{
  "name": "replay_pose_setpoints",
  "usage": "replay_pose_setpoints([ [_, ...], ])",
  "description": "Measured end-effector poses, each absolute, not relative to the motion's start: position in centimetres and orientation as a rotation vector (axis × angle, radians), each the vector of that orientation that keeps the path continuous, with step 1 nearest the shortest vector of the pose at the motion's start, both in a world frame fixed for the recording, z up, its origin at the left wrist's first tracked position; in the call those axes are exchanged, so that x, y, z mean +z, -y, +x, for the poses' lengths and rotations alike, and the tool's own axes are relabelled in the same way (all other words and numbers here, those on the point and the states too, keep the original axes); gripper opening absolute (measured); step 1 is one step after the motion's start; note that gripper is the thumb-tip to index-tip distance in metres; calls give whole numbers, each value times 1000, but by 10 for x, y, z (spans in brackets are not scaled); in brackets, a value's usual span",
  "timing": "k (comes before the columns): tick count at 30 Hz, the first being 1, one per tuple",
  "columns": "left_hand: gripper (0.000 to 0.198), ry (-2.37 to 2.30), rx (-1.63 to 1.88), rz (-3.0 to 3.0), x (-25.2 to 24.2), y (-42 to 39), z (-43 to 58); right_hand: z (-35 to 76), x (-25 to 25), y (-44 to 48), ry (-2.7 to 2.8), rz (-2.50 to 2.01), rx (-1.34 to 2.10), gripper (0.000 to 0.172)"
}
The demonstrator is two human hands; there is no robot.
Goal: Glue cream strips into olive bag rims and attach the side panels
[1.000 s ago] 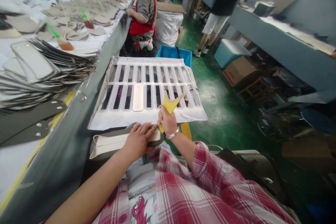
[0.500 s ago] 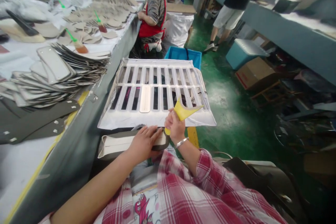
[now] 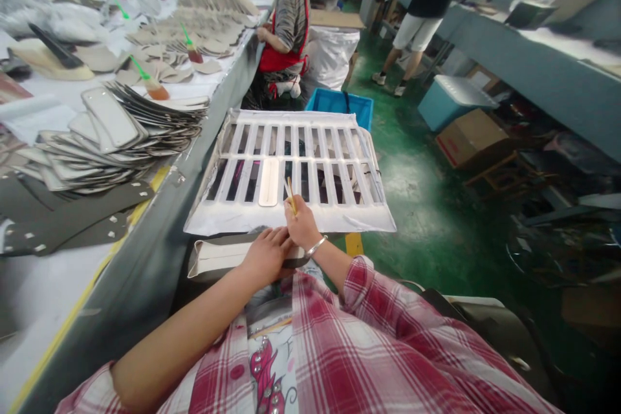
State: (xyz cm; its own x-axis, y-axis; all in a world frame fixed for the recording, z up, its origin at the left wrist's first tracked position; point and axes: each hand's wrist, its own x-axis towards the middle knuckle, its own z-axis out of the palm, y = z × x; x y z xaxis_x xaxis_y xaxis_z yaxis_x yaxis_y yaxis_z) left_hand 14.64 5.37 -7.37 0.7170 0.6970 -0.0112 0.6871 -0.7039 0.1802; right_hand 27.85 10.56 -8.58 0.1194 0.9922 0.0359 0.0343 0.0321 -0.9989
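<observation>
A long dark piece with a cream strip along its top (image 3: 220, 257) lies across my lap, at the near edge of the slotted white rack. My left hand (image 3: 266, 252) is over its right part, fingers close together and bent over it; the thumb is hidden. In my right hand (image 3: 303, 226) is a flat yellow scraper (image 3: 293, 202), now seen edge-on and pointing up. That hand is just right of my left fingers, above the right end of the piece. On the rack (image 3: 286, 217) lies one cream oblong panel with a slit (image 3: 268, 182).
Left, a long table (image 3: 92, 278) bears stacked dark-edged panels (image 3: 111, 123), beige pieces and green-tipped bottles (image 3: 154, 85). Beyond the rack are a blue crate (image 3: 361, 107) and a seated person (image 3: 290, 22). Another person (image 3: 417, 19) stands on the green floor; boxes (image 3: 473, 136) are at right.
My right hand has moved left towards my left hand, and the yellow scraper has turned from broadside to edge-on. My left hand stays on the dark piece.
</observation>
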Motion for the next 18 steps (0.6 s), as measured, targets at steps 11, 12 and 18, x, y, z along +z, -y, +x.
replay_pose_setpoints([
  [11,87,-1162,81,2784,-80,-42,142,302,-80,-57,478,-1031,1230,40],
  [12,87,-1163,78,2780,-79,-43,143,301,-80,-56,460,-1024,1238,40],
  [18,83,-1154,97,2761,-77,-44,143,288,-83,-59,541,-1066,1191,40],
])
